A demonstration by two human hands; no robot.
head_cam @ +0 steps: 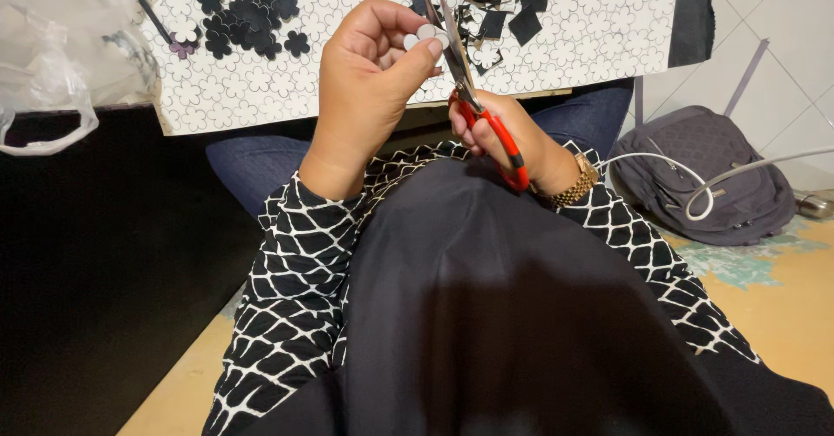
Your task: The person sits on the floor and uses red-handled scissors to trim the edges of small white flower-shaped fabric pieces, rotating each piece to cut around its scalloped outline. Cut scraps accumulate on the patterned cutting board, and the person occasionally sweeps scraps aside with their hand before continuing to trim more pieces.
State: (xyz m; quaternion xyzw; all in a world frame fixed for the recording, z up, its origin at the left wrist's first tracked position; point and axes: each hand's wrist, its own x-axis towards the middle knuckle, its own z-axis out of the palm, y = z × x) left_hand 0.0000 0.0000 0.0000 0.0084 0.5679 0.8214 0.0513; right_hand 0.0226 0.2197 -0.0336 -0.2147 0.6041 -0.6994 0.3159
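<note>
My left hand [369, 80] pinches a small pale cut-out piece [427, 34] between thumb and fingers, held up over my lap. My right hand [508, 132] grips red-handled scissors [486, 115], their blades pointing up and meeting the piece. Both hands hover just in front of a white board [608, 28] printed with flower outlines. On the board lie a heap of black flower cut-outs [248, 15] at the left and black and white offcuts [495, 10] at the right.
A clear plastic bag [52, 62] lies at the upper left beside a black surface [95, 254]. A grey backpack [704, 171] with white cables [695, 188] rests on the floor at the right. My black garment fills the lower frame.
</note>
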